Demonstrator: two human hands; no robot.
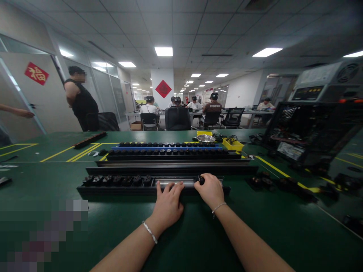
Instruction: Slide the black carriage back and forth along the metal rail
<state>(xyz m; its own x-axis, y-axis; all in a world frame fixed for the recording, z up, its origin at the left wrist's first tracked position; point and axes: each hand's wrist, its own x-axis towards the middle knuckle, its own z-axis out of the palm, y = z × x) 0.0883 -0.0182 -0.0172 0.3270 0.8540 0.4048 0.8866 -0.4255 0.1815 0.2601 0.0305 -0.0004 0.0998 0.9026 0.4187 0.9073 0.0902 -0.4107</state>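
Note:
A long black rail (119,190) lies across the green table in front of me, with several small black parts (117,180) seated in its left half. My left hand (168,204) rests flat on the rail's front edge, fingers spread over its bare metal channel. My right hand (210,189) is closed in a pinch on a small black part (201,180) held at the rail's right portion. Both wrists wear thin bracelets.
More long rails (170,163) with black parts lie farther back. A yellow tray (233,144) and a metal dish (206,138) stand behind them. Loose black parts (280,184) and an open black computer case (309,132) are at right. Several people sit at far tables; one stands at left.

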